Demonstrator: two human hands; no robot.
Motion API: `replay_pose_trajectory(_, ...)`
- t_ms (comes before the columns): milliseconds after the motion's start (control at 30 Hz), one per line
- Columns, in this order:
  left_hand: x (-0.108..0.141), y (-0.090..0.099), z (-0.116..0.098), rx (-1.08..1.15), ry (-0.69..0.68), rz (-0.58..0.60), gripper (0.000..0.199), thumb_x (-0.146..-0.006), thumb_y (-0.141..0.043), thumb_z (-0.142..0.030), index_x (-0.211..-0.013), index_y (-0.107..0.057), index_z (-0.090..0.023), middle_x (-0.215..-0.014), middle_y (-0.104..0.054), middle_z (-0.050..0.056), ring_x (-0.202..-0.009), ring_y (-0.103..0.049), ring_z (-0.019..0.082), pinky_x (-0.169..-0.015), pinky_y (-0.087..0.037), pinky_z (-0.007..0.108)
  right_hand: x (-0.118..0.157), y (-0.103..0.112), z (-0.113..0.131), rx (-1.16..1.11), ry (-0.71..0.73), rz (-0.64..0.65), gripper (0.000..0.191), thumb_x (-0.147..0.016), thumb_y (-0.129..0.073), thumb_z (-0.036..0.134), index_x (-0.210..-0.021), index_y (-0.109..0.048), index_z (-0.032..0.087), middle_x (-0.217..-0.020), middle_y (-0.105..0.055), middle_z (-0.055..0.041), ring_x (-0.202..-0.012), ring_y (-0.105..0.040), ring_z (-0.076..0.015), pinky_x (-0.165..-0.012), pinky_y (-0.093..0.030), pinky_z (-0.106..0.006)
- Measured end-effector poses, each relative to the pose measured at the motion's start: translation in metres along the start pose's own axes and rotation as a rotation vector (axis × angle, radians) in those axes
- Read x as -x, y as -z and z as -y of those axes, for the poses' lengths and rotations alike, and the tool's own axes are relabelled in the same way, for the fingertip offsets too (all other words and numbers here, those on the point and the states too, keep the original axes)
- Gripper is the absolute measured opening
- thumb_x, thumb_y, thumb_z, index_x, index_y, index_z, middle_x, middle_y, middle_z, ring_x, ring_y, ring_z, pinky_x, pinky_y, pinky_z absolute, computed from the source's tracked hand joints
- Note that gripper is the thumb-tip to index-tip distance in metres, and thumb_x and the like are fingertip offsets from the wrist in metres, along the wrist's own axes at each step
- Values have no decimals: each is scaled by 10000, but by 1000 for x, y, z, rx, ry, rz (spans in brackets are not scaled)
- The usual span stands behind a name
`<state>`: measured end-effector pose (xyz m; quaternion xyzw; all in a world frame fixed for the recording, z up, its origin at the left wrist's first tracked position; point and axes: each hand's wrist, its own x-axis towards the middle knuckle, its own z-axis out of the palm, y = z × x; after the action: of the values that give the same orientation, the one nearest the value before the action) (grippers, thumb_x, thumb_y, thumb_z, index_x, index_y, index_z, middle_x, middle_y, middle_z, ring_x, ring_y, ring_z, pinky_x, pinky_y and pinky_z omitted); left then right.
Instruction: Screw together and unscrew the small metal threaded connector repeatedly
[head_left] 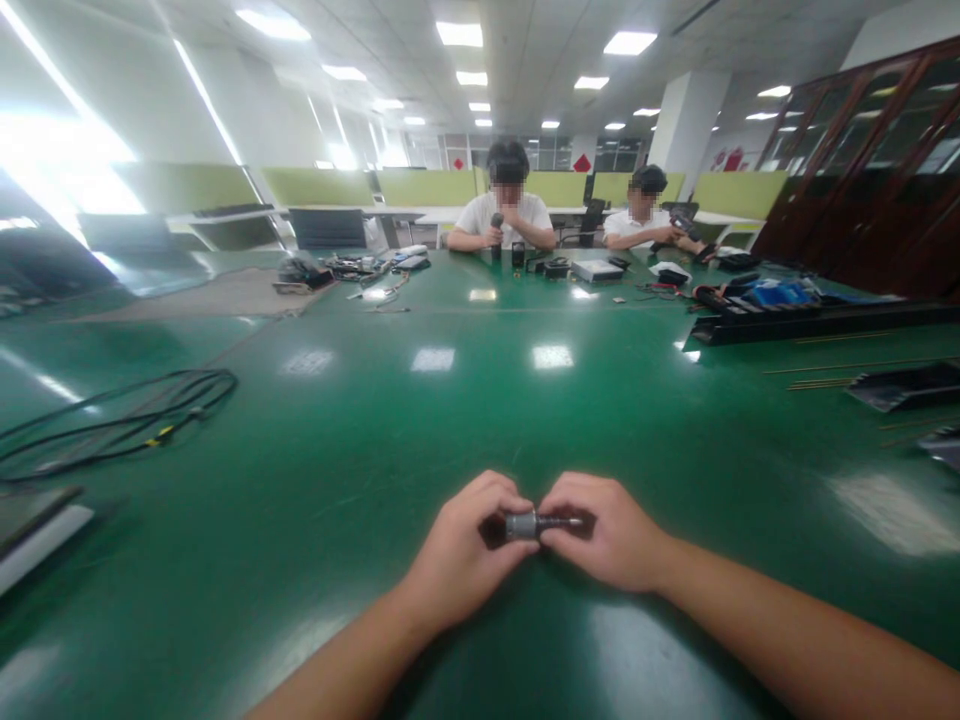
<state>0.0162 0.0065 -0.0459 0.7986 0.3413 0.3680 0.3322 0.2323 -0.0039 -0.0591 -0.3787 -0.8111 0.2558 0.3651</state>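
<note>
Just above the green table [360, 420], near its front middle, a small metal part lies level between my two hands. It has a grey cylinder [521, 526] at the left and a thin dark shaft [561, 521] with a bright tip pointing right. My left hand [474, 545] is closed round the cylinder, thumb below and fingers above. My right hand [604, 530] pinches the part where the shaft meets the cylinder, its fingertips close to those of my left hand. The shaft's tip shows inside the curl of my right hand.
Black cables [161, 425] lie coiled at the left, near a flat board [41, 535]. Two people sit across the table among small devices, including a white box [600, 270]. Black trays [810, 325] and thin rods [821, 383] lie at the right.
</note>
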Motion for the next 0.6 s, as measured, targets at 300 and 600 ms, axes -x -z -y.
replay_pose_trajectory(300, 1, -1, -3, -4, 31, 12, 168, -771, -746, -147, -896, -638, -175, -940, -606, 41, -858, -579, 163, -753, -449, 272, 0, 0, -1, 11, -7, 20, 128, -758, -714, 145, -876, -704, 192, -800, -672, -22, -719, -612, -159, -675, -458, -269)
replay_pose_trajectory(600, 1, -2, -3, -6, 29, -9, 175, -769, -742, -149, -907, -638, -178, -941, -603, 42, -876, -577, 170, -775, -452, 281, -1, 1, -3, 30, -22, 0, 64, -785, -721, 190, -849, -714, 191, -775, -667, -20, -702, -606, -155, -662, -450, -269)
